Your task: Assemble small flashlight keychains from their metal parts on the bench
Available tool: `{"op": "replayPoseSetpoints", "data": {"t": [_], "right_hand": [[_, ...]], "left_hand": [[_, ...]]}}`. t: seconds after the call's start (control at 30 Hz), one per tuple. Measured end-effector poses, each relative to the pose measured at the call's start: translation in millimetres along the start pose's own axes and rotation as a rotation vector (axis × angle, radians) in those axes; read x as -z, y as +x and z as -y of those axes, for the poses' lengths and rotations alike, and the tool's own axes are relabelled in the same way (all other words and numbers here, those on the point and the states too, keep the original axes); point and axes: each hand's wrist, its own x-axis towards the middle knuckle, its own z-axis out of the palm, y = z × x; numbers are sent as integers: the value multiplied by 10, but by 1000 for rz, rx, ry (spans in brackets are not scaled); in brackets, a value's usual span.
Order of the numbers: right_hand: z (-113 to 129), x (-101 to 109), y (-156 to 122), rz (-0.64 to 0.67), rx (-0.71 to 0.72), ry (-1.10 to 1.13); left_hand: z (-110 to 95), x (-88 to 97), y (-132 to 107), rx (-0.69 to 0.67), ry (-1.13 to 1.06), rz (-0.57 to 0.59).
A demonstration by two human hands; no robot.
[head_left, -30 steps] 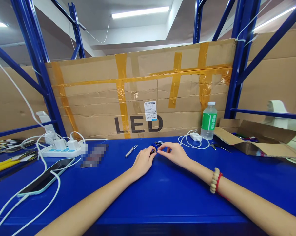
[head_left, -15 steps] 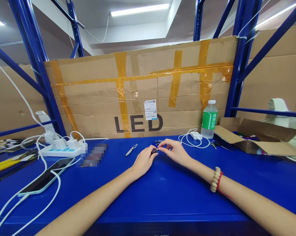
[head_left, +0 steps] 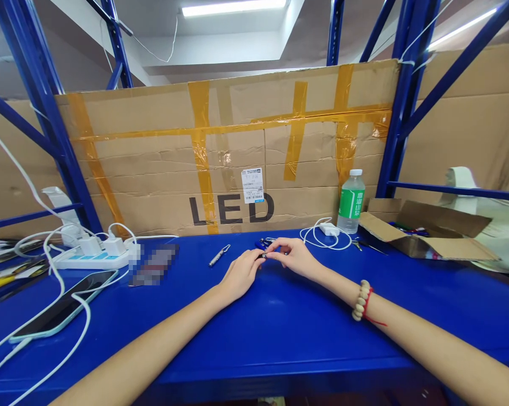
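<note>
My left hand [head_left: 239, 274] rests low over the blue tabletop [head_left: 279, 321], its fingers closed on a small dark, shiny piece [head_left: 262, 256] too small to name. From the other side, my right hand [head_left: 294, 257] pinches the same piece between thumb and fingertips. The fingers of both hands nearly meet there and cover most of it. Just behind them lies a dark blue object [head_left: 262, 243], partly hidden by my right hand. To the left of my left hand is a slim silver tool with a wire loop at one end [head_left: 218, 256].
A white power strip [head_left: 91, 257], cables and a phone [head_left: 63, 307] lie at left. A water bottle [head_left: 351, 203], a white charger [head_left: 329, 229] and an open cardboard box [head_left: 432, 246] stand at right. A large cardboard sheet [head_left: 161, 175] closes the back between blue rack posts.
The view has shifted slightly, so things sit a little further left. Both hands stay together on the small piece, with the fingers slightly readjusted.
</note>
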Motion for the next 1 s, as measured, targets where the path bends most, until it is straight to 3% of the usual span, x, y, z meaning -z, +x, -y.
{"op": "replayPoseSetpoints", "data": {"t": [1.0], "right_hand": [[39,-1,1,43,-98,212]], "left_hand": [[-77,44,-19,-23,14,34]]}}
